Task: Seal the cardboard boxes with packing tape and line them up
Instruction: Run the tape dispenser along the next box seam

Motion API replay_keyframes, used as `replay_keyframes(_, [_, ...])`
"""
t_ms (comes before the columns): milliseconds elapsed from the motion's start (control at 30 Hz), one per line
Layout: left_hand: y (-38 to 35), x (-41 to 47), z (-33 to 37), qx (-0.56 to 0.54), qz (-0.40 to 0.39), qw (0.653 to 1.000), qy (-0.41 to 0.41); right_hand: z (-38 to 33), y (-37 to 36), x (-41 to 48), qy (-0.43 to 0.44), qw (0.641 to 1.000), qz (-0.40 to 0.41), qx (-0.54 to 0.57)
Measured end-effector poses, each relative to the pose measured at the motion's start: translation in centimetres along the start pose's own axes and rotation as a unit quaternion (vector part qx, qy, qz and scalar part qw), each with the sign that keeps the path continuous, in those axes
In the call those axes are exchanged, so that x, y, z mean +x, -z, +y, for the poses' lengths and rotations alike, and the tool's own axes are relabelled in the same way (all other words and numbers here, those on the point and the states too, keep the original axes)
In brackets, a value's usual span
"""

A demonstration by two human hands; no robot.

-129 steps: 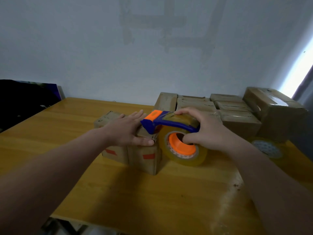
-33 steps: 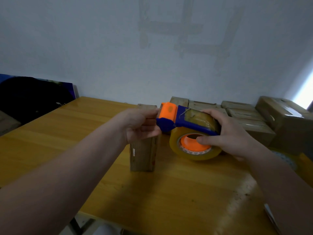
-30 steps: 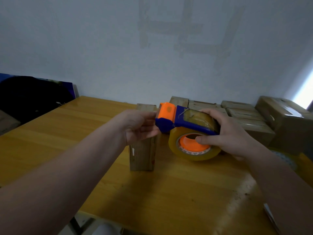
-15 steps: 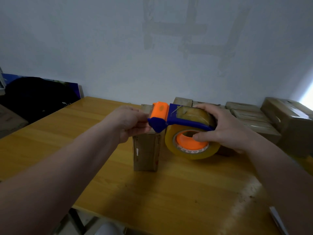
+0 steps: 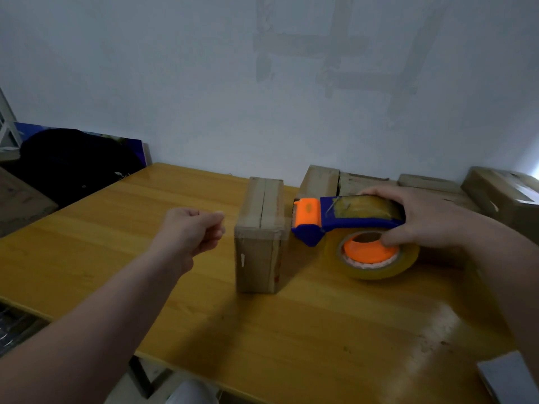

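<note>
Box stands between left fingers and tape dispenser.

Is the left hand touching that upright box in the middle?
Apart. The head view shows a strip of bare table between the left hand and the box.

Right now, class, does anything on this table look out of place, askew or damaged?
One small cardboard box stands alone mid-table, apart from the row of boxes at the wall. The tabletop has a pale scuffed patch near its right front.
</note>
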State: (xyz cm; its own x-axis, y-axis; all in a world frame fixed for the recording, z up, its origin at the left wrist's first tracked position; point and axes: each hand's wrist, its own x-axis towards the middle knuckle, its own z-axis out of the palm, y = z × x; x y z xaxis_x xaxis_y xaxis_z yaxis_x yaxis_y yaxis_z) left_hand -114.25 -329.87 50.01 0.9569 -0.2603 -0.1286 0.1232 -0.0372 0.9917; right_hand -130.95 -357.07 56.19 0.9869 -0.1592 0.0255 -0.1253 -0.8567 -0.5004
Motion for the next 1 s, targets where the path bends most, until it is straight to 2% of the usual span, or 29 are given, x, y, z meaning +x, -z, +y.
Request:
replay_keyframes(300, [-0.2, 1.5, -2.0, 0.0, 0.018, 1.0, 0.014, 1.1, -1.7, 1.4, -0.026, 1.0, -0.018, -0.005])
replay_keyframes(467, [-0.5, 1.6, -3.7, 0.021, -0.021, 0.999, 0.039, 2.3, -4.1, 2.1, -0.045, 0.998, -0.051, 0.014])
replay_keyframes(633, [-1.1, 1.3, -4.6, 0.112, -0.029, 0.993, 0.007, 3.1, -5.7, 2.3, -0.051, 0.996, -0.059, 0.053])
replay_keyframes(767, [-1.4, 1.0, -5.3, 0.162, -0.063, 0.985, 0.012, 3.6, -6.1, 2.1, -0.056, 0.994, -0.066, 0.072])
replay_keyframes(867, [-1.1, 0.9, -5.2, 0.226, 0.045, 0.969, -0.087, 3.3, -6.6, 2.0, -0.051, 0.994, -0.066, 0.077])
replay_keyframes(933, [-1.1, -0.4, -4.8, 0.133, 0.075, 0.977, -0.146, 3.0, -7.0, 2.0, -0.045, 0.994, -0.062, 0.077])
replay_keyframes(1000, [-1.5, -2.3, -4.5, 0.05, 0.012, 0.987, -0.153, 3.0, -7.3, 1.8, -0.042, 0.994, -0.057, 0.08])
